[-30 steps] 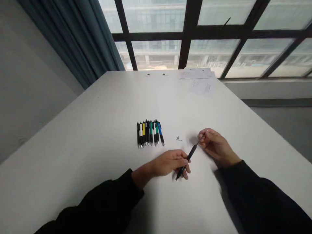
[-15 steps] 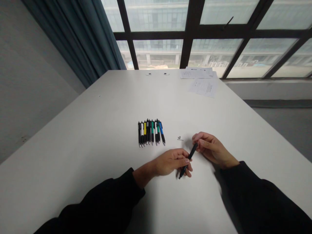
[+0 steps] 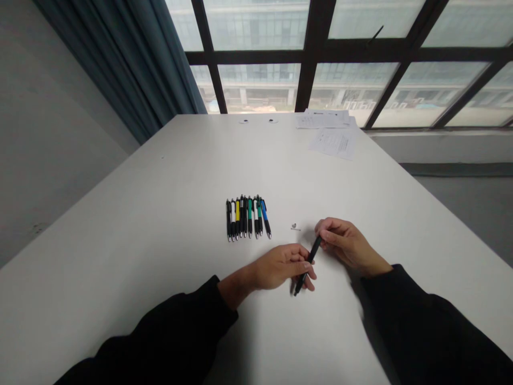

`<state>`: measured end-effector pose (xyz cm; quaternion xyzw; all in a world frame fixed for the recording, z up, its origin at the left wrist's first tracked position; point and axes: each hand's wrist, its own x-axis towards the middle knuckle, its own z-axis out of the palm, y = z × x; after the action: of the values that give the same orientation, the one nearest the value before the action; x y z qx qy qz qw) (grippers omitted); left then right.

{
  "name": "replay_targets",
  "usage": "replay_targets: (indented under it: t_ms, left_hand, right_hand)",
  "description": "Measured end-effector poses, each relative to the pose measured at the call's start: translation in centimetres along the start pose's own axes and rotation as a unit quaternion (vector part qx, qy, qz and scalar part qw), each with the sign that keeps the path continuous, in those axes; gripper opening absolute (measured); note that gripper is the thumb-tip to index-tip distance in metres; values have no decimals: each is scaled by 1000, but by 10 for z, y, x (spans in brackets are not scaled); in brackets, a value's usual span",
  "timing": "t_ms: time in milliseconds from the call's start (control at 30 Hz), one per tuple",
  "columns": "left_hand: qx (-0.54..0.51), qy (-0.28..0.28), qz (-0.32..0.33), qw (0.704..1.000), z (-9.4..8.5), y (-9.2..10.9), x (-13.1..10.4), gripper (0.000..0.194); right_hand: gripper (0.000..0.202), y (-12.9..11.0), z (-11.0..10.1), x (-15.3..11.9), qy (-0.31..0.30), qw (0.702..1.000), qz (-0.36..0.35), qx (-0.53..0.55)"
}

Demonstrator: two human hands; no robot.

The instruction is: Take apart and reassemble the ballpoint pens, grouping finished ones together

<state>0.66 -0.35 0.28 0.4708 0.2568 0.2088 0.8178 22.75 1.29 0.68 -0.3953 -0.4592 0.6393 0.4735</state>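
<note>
A black pen (image 3: 307, 266) slants between my hands above the white table (image 3: 192, 182). My left hand (image 3: 284, 266) grips its middle between thumb and fingers. The fingertips of my right hand (image 3: 340, 239) are closed at the pen's upper end; whether they also hold a small part is hidden. A row of several pens (image 3: 249, 217), black, white, yellow, green and blue, lies to the left beyond my left hand. Between the row and my right hand rest a small metal-looking piece (image 3: 294, 225) and a thin piece (image 3: 295, 230).
Printed papers (image 3: 332, 143) lie at the table's back right edge. Two small round fittings (image 3: 244, 121) are set near the back edge. Behind the table are a window and, at left, a blue curtain (image 3: 132, 64).
The black pen has tilted slightly and shifted a little left at its upper end. My right fingertips have moved slightly left with it. My left hand stays almost where it was.
</note>
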Motion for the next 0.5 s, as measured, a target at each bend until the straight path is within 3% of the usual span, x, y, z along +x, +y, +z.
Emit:
replay_targets:
  t_ms: [100,167,333,400,500]
  left_hand:
    - [2,-16,9,1000,0,2,0,49]
    - [-5,-36,14,999,-1,2,0,47]
    - [-24,-73,15,997,-2,0,1,43]
    - [-31,-78,16,996,-3,-1,2,42]
    - [-33,-76,14,996,-3,-2,2,41]
  right_hand:
    - [34,3,0,1,36,999,-18,-32]
    - [32,6,2,3,69,988,-49,-131]
    - [17,15,16,10,77,883,-139,-442]
    - [13,17,21,11,65,853,-140,-498]
    - [14,18,25,10,46,832,-140,-535]
